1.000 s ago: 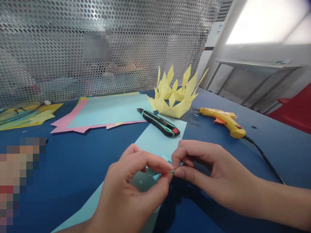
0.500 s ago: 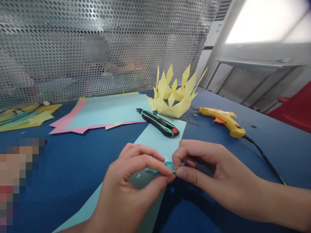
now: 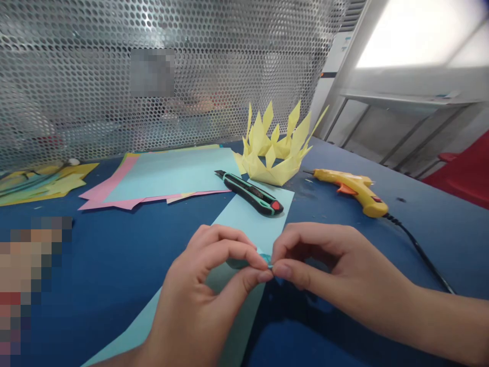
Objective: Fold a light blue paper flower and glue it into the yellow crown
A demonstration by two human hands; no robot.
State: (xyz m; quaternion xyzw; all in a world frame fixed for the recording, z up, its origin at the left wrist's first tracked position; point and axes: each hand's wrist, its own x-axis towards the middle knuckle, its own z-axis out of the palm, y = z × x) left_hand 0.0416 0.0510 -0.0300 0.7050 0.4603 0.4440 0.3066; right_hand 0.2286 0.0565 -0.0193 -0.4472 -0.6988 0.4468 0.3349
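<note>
Between my fingertips is a small piece of folded blue paper, mostly hidden by the fingers. My left hand pinches its left side between thumb and forefinger. From the right, my right hand pinches the same piece, thumb and forefinger almost touching the left fingertips. Under the hands, a long light-blue paper strip runs diagonally over the blue table. A black and green utility knife, blade out, lies across the strip's far part. Behind it stands a yellow folded-paper crown with pointed tips.
A yellow glue gun lies at right, its black cord running toward me. Blue and pink paper sheets are stacked at the back left, near yellow paper scraps. A perforated metal panel borders the table's far side.
My fingers have shifted slightly on the folded paper, and less of it shows between them. The knife, crown and glue gun stay in place.
</note>
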